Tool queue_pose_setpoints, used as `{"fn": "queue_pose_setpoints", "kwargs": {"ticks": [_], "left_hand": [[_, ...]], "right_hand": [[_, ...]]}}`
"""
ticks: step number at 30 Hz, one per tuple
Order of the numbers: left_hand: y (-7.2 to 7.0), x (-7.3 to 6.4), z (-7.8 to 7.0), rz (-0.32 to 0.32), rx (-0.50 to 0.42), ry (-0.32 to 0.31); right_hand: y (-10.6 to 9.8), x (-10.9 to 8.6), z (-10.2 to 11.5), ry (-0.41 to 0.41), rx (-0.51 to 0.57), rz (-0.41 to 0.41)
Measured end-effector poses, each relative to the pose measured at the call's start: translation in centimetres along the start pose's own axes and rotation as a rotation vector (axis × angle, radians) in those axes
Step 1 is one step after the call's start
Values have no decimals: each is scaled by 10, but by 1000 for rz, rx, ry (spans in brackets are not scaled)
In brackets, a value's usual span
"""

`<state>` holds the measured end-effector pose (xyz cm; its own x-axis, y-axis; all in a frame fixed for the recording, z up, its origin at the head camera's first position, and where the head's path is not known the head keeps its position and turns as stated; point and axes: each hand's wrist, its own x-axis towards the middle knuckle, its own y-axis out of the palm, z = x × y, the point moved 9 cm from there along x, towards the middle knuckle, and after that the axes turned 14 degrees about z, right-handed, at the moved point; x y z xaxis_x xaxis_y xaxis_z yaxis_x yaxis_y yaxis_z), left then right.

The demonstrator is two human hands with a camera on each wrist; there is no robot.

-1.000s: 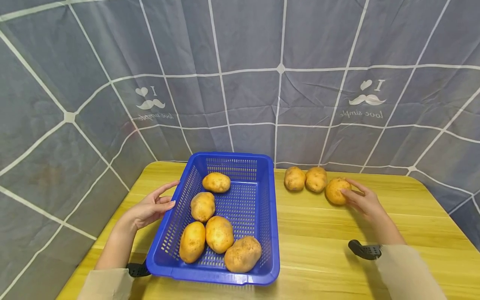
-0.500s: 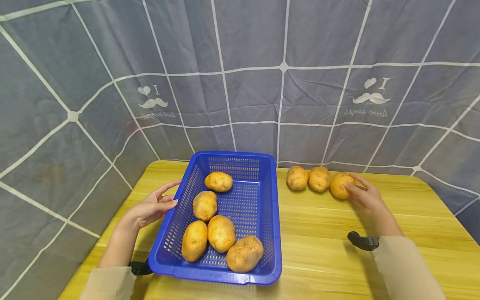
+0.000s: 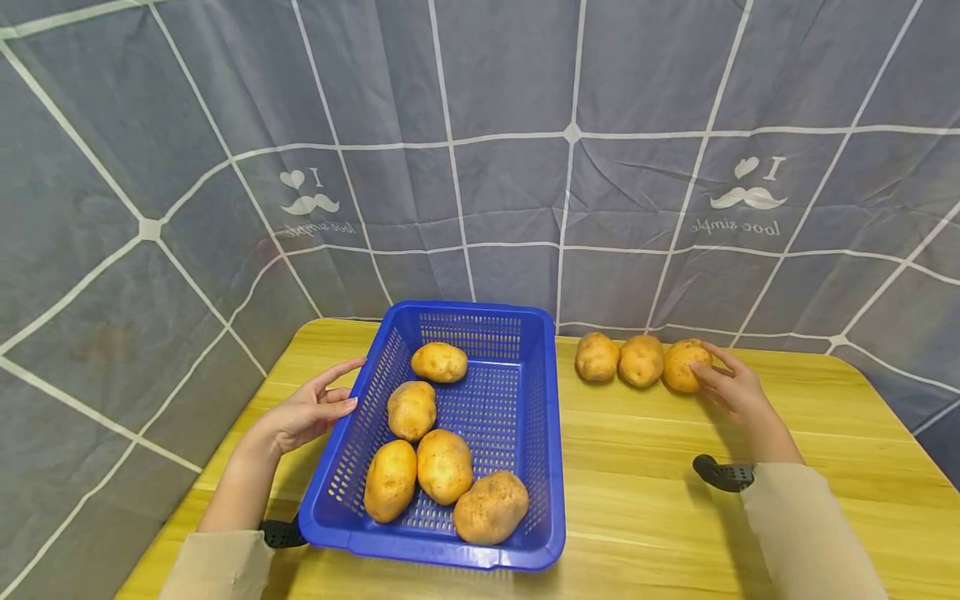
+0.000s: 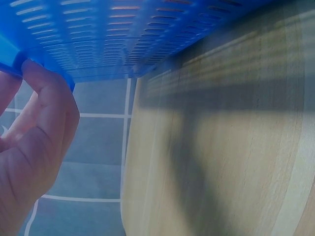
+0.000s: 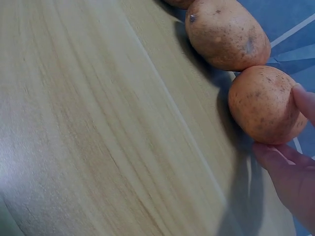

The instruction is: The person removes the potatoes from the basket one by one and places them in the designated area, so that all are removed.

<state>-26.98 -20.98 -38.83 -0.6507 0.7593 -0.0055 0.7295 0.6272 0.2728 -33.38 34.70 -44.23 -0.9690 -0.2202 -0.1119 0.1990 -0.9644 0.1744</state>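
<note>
Over there the right hand point(image 3: 738, 398) pinches a roundish, golden-tan potato point(image 3: 682, 367), dark-speckled; the left hand point(image 3: 307, 415), fingers loosely spread, touches the blue basket point(image 3: 442, 560).

The basket point(image 3: 435, 553) is of a strong blue colour, with rows of small slots as a pattern on its walls and bottom, and the potatoes point(image 3: 445, 467) are yellow to light brown, marked by darker brown specks. The worktop point(image 3: 645, 508) has a yellow, streaky wood grain, which in both wrist views looks more pale and beige. The cloth point(image 3: 510, 200) is grey-blue with a grid of white lines and white prints point(image 3: 748, 198) of heart, moustache and mirrored letters, while the sleeves point(image 3: 810, 533) are plain beige and the wrist pieces point(image 3: 726, 475) are black
</note>
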Motion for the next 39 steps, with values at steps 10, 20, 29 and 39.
{"fn": "queue_pose_setpoints", "kwargs": {"ticks": [10,20,29,39], "left_hand": [[1,1,0,-6,1,-9],[2,1,-1,9,-4,-10],[1,2,-2,5,-12,-11],[2,1,-1,10,-19,-4]], "right_hand": [[2,1,2,71,-106,-8],[3,-1,7,98,-159,55],[1,-6,15,87,-151,84],[1,-13,30,62,-191,83]]}}
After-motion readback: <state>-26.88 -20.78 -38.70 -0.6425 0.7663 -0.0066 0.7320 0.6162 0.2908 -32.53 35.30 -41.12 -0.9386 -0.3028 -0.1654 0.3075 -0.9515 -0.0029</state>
